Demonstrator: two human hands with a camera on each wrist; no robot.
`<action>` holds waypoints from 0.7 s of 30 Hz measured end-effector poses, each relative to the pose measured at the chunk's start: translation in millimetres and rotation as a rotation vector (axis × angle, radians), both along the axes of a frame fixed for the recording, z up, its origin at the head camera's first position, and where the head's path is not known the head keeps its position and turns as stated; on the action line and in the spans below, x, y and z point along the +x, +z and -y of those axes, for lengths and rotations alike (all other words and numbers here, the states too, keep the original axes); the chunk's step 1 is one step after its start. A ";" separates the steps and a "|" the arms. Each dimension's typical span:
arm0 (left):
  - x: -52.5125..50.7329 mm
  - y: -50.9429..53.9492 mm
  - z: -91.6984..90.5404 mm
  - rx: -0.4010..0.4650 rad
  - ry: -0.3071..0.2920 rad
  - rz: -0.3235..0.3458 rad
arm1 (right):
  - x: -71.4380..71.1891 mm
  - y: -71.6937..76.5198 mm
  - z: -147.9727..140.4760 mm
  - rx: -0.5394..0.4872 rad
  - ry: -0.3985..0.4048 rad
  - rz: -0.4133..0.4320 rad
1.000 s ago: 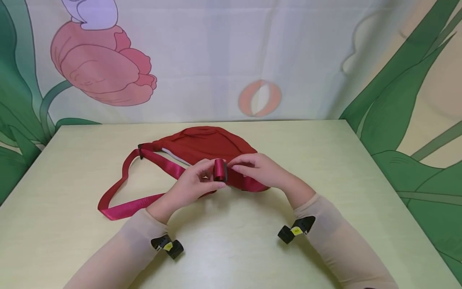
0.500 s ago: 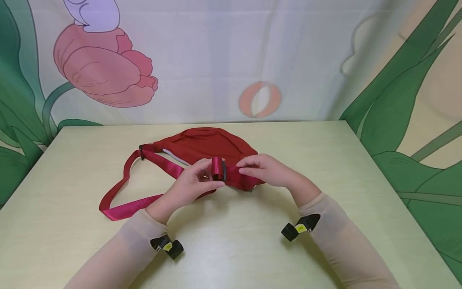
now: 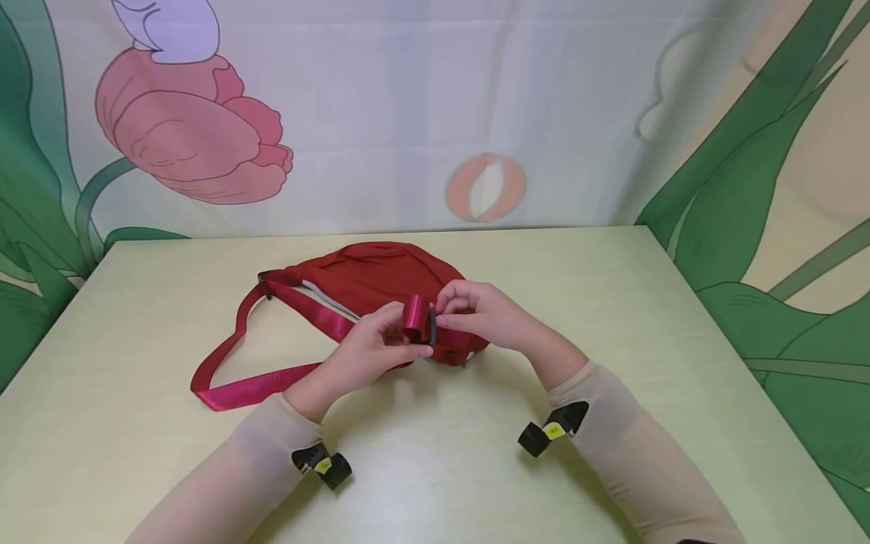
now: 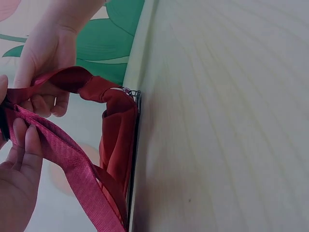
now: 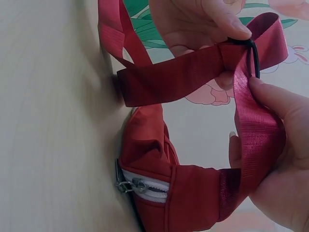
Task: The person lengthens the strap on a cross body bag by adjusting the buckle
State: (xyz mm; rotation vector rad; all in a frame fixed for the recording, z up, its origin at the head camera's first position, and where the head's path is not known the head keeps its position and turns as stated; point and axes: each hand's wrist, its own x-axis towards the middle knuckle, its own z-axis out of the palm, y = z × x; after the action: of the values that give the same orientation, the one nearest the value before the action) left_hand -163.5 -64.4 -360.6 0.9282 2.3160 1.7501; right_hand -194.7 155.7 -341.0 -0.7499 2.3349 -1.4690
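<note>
A red waist bag (image 3: 387,273) lies on the table, its white-edged zip (image 5: 149,186) clearest in the right wrist view. Its strap passes through a black slider buckle (image 5: 255,58) and makes a small raised loop (image 3: 415,317) there. My left hand (image 3: 370,344) pinches the strap and buckle, thumb below, fingers behind. From the other side, my right hand (image 3: 485,313) pinches the strap right beside the buckle, its thumb (image 5: 270,96) against the webbing. The right hand's fingertips are partly hidden behind the strap.
More strap (image 3: 254,389) lies in a wide loop on the table to the left, with a second black slider (image 3: 265,284) near the bag's left end. Behind the pale table (image 3: 435,483) hangs a printed cloth (image 3: 381,113).
My right hand first drew a little to the right along the strap, then came back left up to the buckle. The bag's right end shifted slightly left. My left hand keeps its hold.
</note>
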 end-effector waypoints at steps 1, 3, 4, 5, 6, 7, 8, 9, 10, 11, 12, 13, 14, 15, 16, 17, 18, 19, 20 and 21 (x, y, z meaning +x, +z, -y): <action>0.1 0.3 0.3 -0.003 0.004 0.000 | 0.0 -0.2 0.3 -0.008 -0.005 0.008; 0.3 1.0 1.1 -0.012 0.016 -0.004 | -0.6 -1.4 -0.8 -0.012 -0.013 0.019; 0.4 1.4 1.7 -0.019 0.022 -0.005 | -1.2 -2.3 -2.2 -0.005 -0.017 0.020; 0.8 2.1 2.2 -0.026 0.029 -0.006 | -1.7 -3.0 -4.1 0.001 -0.019 0.027; 0.9 2.4 2.7 -0.033 0.034 -0.006 | -2.4 -3.8 -6.5 0.010 -0.021 0.034; 1.1 2.6 3.4 -0.038 0.038 -0.007 | -3.1 -4.7 -9.4 0.019 -0.021 0.041; 1.3 3.0 3.8 -0.040 0.040 -0.006 | -3.9 -5.8 -12.4 0.029 -0.020 0.048; 1.6 3.3 4.4 -0.040 0.042 -0.004 | -4.5 -6.5 -15.5 0.035 -0.016 0.058; 1.7 3.6 4.9 -0.038 0.044 0.000 | -5.4 -7.7 -18.6 0.037 -0.008 0.068; 1.8 3.9 5.3 -0.036 0.046 0.003 | -6.2 -9.0 -21.5 0.040 -0.002 0.076; 1.8 3.9 5.8 -0.033 0.048 0.004 | -6.6 -9.9 -23.9 0.042 0.006 0.080; 1.8 3.8 6.2 -0.032 0.050 0.004 | -7.0 -10.8 -25.8 0.042 0.012 0.084; 1.7 3.8 6.4 -0.033 0.051 0.005 | -7.2 -11.5 -27.1 0.040 0.017 0.086; 1.4 3.3 6.6 -0.034 0.051 0.005 | -7.3 -12.2 -27.8 0.035 0.020 0.087; 1.1 2.9 6.5 -0.037 0.052 0.005 | -7.3 -12.8 -27.8 0.029 0.020 0.084; 0.8 2.3 6.4 -0.041 0.051 0.005 | -7.1 -13.0 -27.1 0.027 0.020 0.076; 0.5 1.8 6.1 -0.044 0.052 0.006 | -6.8 -13.0 -26.0 0.021 0.021 0.073; 0.4 1.5 6.0 -0.046 0.054 0.008 | -6.8 -13.3 -24.9 0.018 0.020 0.066; 0.3 1.3 5.7 -0.045 0.056 0.014 | -6.8 -13.4 -23.9 0.013 0.018 0.061; 0.3 1.3 5.6 -0.042 0.059 0.017 | -6.9 -13.6 -23.0 0.007 0.014 0.058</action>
State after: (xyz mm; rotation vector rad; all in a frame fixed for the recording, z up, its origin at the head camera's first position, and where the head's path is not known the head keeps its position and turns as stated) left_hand -163.2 -70.0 -359.3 0.8440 2.3833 1.7159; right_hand -201.5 178.7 -354.7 -0.7104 2.2862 -1.4559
